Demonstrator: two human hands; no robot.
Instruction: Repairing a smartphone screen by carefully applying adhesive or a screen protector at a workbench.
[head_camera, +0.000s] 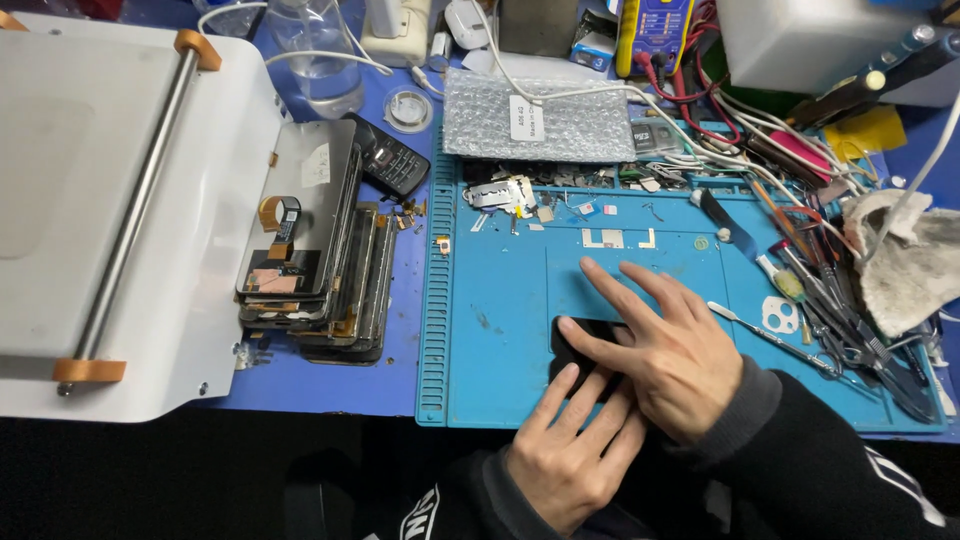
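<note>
A black smartphone (580, 335) lies flat on the blue work mat (500, 320), mostly covered by my hands. My right hand (665, 345) rests across it with fingers spread and pointing left, fingertips pressing on its top. My left hand (575, 445) comes up from below, its fingers laid flat against the phone's near end, partly under my right hand. Neither hand grips the phone; both press on it. Dark sleeves cover both wrists.
A stack of phone screens (315, 240) sits left of the mat beside a white machine (110, 210). A bubble-wrap bag (535, 115), an old keypad phone (390, 155), tweezers and screwdrivers (830, 300), cables, a multimeter (655, 35) and a dirty cloth (915, 260) crowd the back and right.
</note>
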